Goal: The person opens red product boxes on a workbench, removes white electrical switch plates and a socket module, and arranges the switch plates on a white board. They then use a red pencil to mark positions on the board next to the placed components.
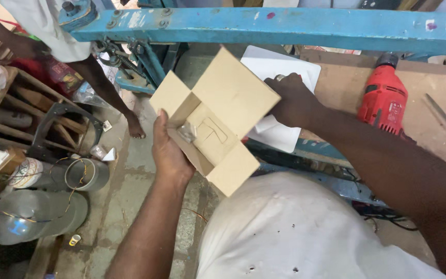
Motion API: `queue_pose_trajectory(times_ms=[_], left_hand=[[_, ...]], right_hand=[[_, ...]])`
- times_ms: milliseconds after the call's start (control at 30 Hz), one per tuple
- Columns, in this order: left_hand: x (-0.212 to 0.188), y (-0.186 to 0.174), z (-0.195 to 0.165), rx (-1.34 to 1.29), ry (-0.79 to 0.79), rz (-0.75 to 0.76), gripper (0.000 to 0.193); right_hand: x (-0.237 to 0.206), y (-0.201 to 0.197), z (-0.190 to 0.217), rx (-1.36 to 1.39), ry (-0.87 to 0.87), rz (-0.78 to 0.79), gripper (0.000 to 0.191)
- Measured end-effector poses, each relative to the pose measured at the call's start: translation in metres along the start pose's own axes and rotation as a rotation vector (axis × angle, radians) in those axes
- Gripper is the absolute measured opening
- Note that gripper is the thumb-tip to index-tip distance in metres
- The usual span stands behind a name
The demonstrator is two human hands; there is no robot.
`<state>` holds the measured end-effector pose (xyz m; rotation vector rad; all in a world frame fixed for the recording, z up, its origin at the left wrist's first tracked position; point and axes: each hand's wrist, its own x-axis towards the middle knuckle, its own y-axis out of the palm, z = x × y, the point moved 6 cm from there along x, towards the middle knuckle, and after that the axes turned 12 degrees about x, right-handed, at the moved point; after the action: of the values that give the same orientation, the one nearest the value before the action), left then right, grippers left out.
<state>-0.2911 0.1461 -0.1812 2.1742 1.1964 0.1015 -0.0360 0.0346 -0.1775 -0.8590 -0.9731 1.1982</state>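
Left hand (170,155): wraps the underside of an open cardboard box (215,119), tilting its mouth up so the inside shows.
Right hand (294,101): grips the far flap, folding it back.
Inside box: a small clear packet (187,132) lies against the wall.
Beyond: white board (285,70), red drill (384,98) on the bench.

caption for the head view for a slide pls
Left hand holds an open cardboard box while the right hand grips its flap, beside a red power drill.
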Motion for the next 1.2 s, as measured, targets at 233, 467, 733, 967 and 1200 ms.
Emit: queue_pose_trajectory(times_ms=[233, 467, 733, 967, 1200], left_hand=[[-0.015, -0.024, 0.004, 0.014, -0.054, -0.208, 0.066], [-0.036, 0.003, 0.019, 0.054, -0.037, -0.151, 0.053], [-0.060, 0.042, 0.067, 0.551, -0.148, 0.159, 0.049], [-0.060, 0.060, 0.059, 1.069, 0.431, 0.566, 0.054], [-0.047, 0.071, 0.066, 1.037, 0.341, 0.614, 0.048]], right_hand=[[0.015, -0.017, 0.029, -0.188, -0.060, -0.052, 0.031], [-0.062, 0.003, 0.056, 1.374, 0.234, 0.030, 0.096], [-0.120, 0.042, 0.044, 1.731, 0.400, -0.186, 0.066], [-0.143, 0.035, 0.032, 1.629, 0.424, -0.350, 0.053], [-0.161, 0.000, 0.034, 1.387, -0.036, -0.338, 0.055]])
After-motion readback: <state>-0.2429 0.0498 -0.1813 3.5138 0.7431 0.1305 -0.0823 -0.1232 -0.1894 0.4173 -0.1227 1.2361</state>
